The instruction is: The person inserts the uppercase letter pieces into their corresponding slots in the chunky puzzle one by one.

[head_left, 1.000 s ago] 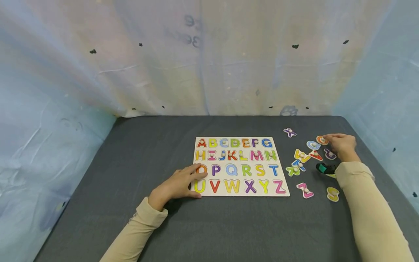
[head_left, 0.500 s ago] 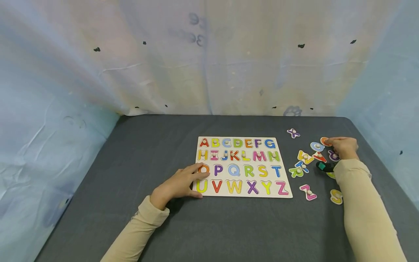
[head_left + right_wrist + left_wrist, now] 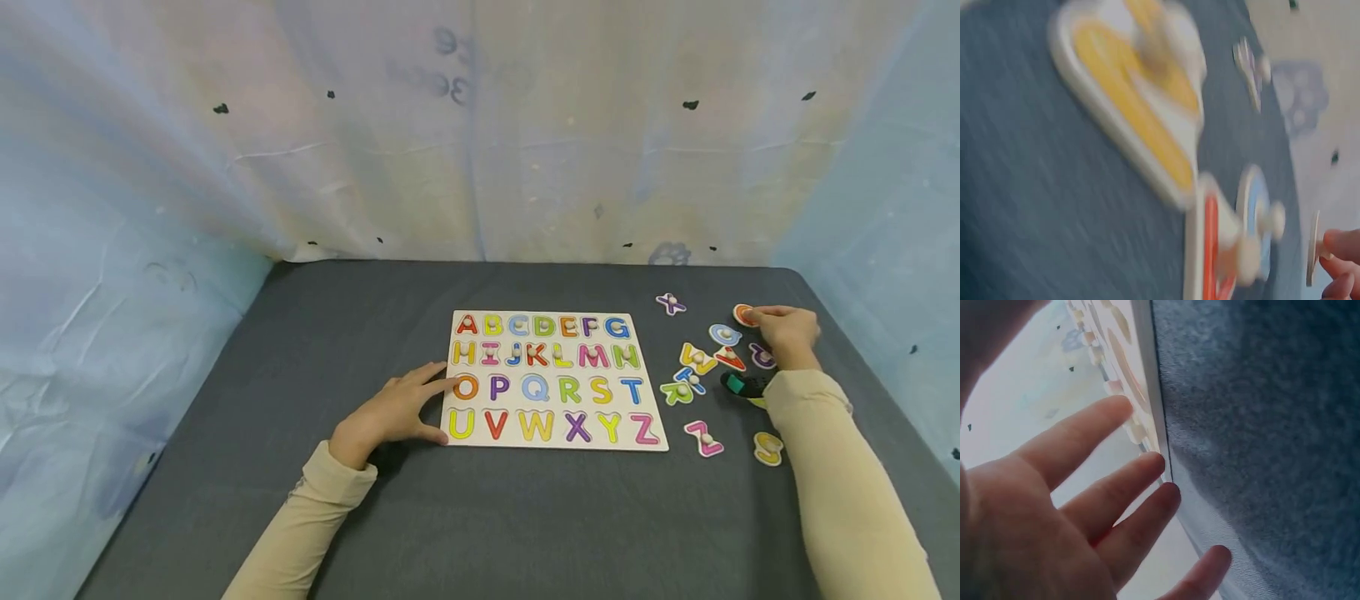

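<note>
My right hand (image 3: 789, 335) pinches an orange letter O piece (image 3: 742, 315) by its knob. In the right wrist view this piece (image 3: 1313, 250) hangs edge-on between fingertips, off the table. At the left edge of the white alphabet board (image 3: 555, 447), my left hand (image 3: 393, 414) has its fingers spread. Its index fingertip reaches over the edge beside the printed O, and the thumb is by the lower left corner. Knobbed pieces sit in the upper two rows; printed letters without knobs fill the lower two. A blue round letter piece (image 3: 725, 335) lies just below the orange one.
Loose letters lie right of the board: a purple X (image 3: 671, 304), yellow W (image 3: 698, 358), red V (image 3: 730, 358), blue T (image 3: 689, 380), green R (image 3: 677, 393), pink Z (image 3: 703, 438), yellow S (image 3: 767, 448) and purple P (image 3: 762, 356). A curtain (image 3: 555, 167) hangs behind the dark table.
The orange O piece has risen slightly, away from the blue piece, in my right hand. My left hand has drawn back leftward, uncovering the printed O and U.
</note>
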Demonstrator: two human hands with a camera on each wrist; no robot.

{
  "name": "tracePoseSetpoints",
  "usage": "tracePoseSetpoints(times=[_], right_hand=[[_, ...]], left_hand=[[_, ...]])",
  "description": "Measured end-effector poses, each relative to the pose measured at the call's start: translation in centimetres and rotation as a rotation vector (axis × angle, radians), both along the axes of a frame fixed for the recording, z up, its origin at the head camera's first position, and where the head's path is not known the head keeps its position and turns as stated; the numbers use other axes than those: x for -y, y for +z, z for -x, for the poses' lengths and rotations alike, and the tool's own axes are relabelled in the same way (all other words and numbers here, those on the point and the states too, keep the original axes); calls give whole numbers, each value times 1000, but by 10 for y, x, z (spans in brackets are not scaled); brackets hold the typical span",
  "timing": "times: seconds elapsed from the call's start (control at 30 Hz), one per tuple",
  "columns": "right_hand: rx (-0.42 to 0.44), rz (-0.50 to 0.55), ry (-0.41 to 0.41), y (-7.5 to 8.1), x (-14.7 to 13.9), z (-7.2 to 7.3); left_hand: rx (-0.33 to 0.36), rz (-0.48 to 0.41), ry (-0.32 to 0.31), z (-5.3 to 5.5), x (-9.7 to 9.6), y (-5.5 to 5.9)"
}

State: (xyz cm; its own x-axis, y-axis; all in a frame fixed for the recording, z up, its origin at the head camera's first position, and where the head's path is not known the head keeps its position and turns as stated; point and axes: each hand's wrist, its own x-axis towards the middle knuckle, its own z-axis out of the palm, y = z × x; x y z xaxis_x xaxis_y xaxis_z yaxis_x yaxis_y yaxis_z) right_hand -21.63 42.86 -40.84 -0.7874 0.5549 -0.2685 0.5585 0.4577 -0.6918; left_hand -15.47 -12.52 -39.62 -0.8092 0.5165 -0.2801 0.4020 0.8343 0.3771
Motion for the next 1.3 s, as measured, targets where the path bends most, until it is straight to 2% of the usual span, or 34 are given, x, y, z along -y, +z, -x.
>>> tracePoseSetpoints(times=[0.23, 0.4, 0.63, 0.87, 1.17, 1.3], right_hand=[[-96, -42, 27, 7, 49, 5], [-147, -52, 140, 17, 89, 1], [-250, -50, 313, 18, 129, -7], [-282, -56, 403, 19, 161, -15], [-319, 19, 516, 14, 195, -22], [-332, 39, 534, 11, 212, -23]], left_hand=[[39, 25, 29, 4, -2, 2], [48, 25, 47, 4, -4, 3], [55, 19, 56, 6, -4, 0], [36, 16, 45, 8, -2, -1], [25, 15, 44, 7, 0, -1], [24, 13, 41, 8, -1, -1]])
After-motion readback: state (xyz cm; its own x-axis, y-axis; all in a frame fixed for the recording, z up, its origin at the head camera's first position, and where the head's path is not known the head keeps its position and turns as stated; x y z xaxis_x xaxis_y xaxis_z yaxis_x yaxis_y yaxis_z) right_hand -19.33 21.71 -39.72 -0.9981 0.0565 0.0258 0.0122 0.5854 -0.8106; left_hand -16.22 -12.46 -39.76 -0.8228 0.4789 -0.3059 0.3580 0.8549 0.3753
